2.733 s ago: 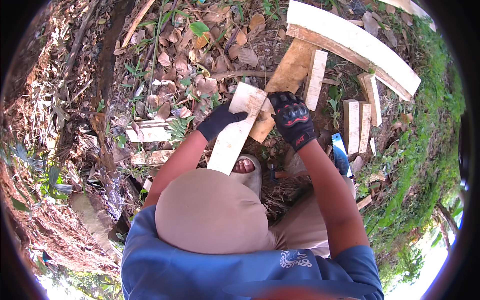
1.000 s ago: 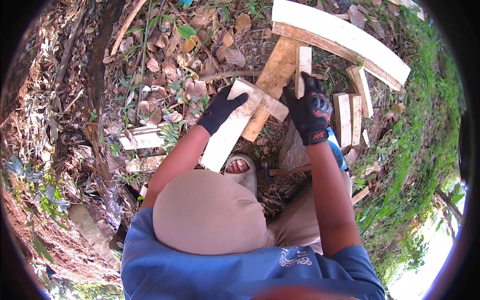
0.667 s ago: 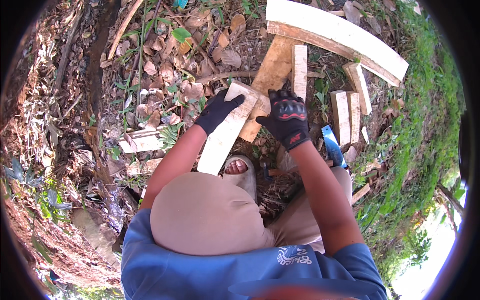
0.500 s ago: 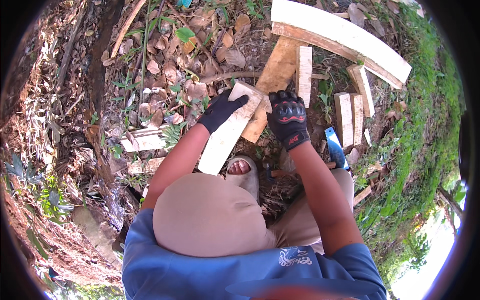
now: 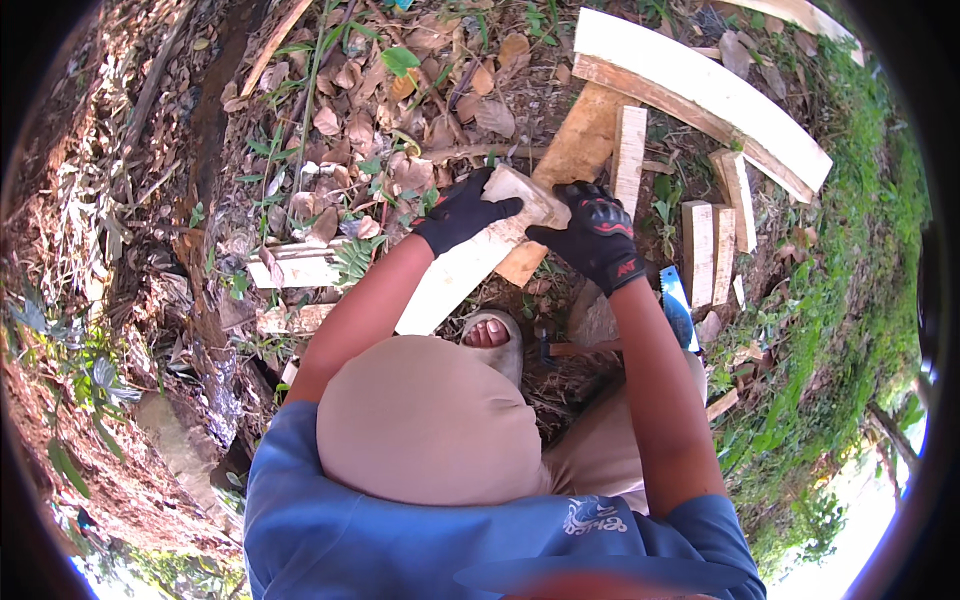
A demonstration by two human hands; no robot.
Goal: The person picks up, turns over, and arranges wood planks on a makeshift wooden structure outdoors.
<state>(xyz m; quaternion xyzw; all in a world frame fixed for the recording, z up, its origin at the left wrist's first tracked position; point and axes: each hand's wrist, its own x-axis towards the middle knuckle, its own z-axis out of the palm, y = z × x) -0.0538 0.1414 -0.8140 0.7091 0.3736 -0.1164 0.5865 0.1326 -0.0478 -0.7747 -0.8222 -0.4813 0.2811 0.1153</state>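
Observation:
A pale wooden board (image 5: 462, 272) lies slantwise in front of me, its far end resting across a browner plank (image 5: 583, 132). My left hand (image 5: 465, 213), in a black glove, is closed on the board's left edge, thumb over its top face. My right hand (image 5: 597, 238), gloved in black with red trim, grips the board's far right corner, its thumb stretched across the wood. Its fingertips are partly hidden behind the corner. The board's near end disappears behind my knee.
A long, thick pale beam (image 5: 700, 85) lies at the far right. Short wood blocks (image 5: 698, 255) and an upright offcut (image 5: 628, 160) are nearer. By my right forearm are a blue saw blade (image 5: 677, 308) and a hammer (image 5: 570, 348). Leaves cover the ground leftward.
My right hand has gone from a fist against the board's side to a grip on its corner, thumb extended. The board has turned slightly; the whole view has shifted a little.

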